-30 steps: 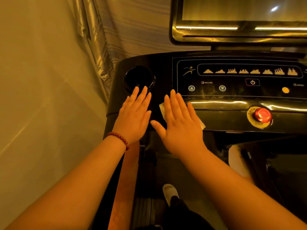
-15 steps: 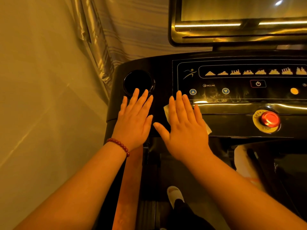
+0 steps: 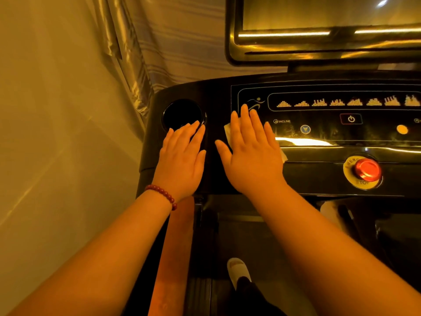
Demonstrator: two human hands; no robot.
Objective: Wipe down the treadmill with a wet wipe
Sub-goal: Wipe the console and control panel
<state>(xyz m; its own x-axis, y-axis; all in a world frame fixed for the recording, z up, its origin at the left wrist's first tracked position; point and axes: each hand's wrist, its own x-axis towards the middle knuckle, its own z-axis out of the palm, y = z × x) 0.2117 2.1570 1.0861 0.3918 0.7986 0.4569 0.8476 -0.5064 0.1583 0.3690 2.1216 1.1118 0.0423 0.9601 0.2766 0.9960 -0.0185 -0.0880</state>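
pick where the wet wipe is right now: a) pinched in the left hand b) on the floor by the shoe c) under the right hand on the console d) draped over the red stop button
c: white corners of the wet wipe stick out on both sides of the flat right hand, which presses it on the treadmill console.

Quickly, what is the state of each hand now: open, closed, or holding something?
Left hand: open, flat on the treadmill console, fingertips at the cup holder.
Right hand: open, straight fingers pressing the wet wipe onto the console.
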